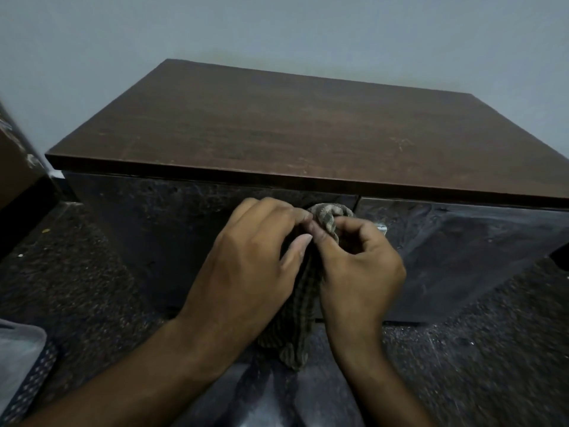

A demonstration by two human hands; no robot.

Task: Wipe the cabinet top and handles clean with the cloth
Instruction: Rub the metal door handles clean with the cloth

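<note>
Cabinet top: dark brown wood-grain board, matt, faintly scuffed, with pale scratches near the right side. Cabinet front: black, glossy, mirrored the floor, filmed with dust and smears. Handle: small, silvery, looked like metal; mostly hidden. Cloth: woven fabric in a brown and beige check, soft, crumpled, matt. Floor: dark speckled stone, like terrazzo or granite, polished to a dull sheen. Wall: painted pale grey-blue, smooth, matt. Fabric at lower left: grey, soft, beside a dark dotted weave.
</note>
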